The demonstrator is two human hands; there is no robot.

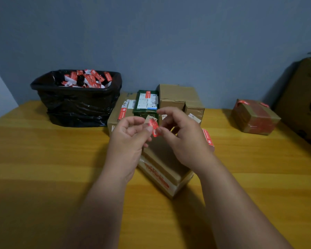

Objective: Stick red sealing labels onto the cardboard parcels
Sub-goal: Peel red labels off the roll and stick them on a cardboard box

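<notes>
One head-worn wide-angle camera is looking forward and down, close over the hands (156,133), facing the counter (43,159) and wall (169,42).

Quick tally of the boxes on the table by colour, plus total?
Brown cardboard: 6 (near box under the hands, flat box, two stacked at back, taped box, big box at the right edge)
Green: 1 (green box)
Total: 7
The hands hide part of the middle, so more could sit there.
</notes>
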